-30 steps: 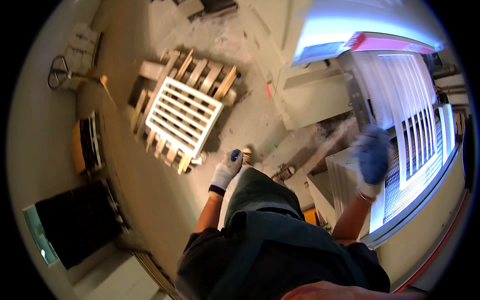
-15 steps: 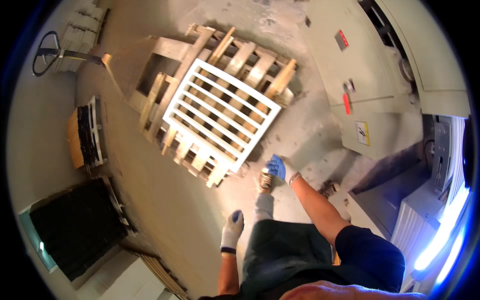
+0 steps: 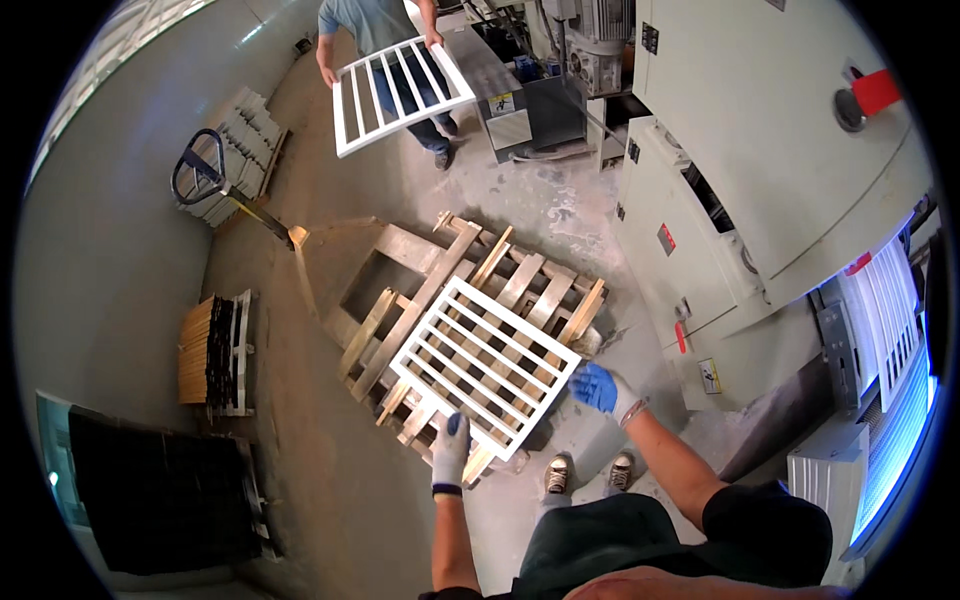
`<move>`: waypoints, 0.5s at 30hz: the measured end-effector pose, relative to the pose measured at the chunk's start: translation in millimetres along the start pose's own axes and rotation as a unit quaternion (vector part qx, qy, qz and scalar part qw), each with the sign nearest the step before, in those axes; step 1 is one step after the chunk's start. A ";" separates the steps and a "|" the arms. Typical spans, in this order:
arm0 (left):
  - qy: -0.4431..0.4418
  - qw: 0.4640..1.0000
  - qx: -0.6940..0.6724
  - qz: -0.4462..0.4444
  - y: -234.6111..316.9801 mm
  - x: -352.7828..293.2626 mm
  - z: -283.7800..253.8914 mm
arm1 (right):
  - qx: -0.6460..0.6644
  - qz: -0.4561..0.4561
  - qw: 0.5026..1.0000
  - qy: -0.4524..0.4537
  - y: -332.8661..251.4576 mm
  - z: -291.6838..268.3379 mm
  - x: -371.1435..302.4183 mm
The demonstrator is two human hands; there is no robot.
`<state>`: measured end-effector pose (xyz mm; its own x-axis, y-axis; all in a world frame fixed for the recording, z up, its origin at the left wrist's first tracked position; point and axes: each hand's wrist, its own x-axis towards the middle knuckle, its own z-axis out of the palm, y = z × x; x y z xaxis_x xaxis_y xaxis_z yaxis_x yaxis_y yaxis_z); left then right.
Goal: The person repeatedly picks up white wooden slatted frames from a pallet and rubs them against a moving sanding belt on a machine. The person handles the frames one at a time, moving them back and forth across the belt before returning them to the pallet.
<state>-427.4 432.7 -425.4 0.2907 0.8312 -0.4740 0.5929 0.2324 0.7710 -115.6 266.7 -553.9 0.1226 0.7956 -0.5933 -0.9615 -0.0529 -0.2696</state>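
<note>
A white slatted panel [image 3: 488, 366], like a frame with parallel bars, lies flat on a rough wooden pallet [image 3: 390, 375] in front of me. My left hand [image 3: 450, 450], in a white glove with blue on its inner side, reaches to the panel's near left edge. Its fingers point forward and look loosely open; whether they touch the frame I cannot tell. Beside the panel's right corner is my right hand [image 3: 597, 388], in a matching glove, open with its blue palm side showing and no object in it.
Beyond the pallet, a person [image 3: 375, 30] carries a similar white panel [image 3: 400, 92] with both hands. A pallet-jack handle [image 3: 225, 185] rises at the far left. Large grey machine cabinets [image 3: 730, 200] line the right. Stacked dark panels [image 3: 160, 490] stand at the left.
Both hands have moved forward to the panel's near side, and my right hand has opened out. My view has tilted up, bringing the other person and their panel into sight.
</note>
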 end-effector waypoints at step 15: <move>0.038 0.922 -0.363 0.129 126.3 99.3 -95.0 | -0.057 -0.198 0.964 -0.171 -105.0 251.0 21.4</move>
<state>-395.0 592.5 -334.6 0.2827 0.9326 -0.2245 -0.1569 0.2759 0.9483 -73.8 440.8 -347.9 0.3679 0.9180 -0.1479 -0.8202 0.2455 -0.5168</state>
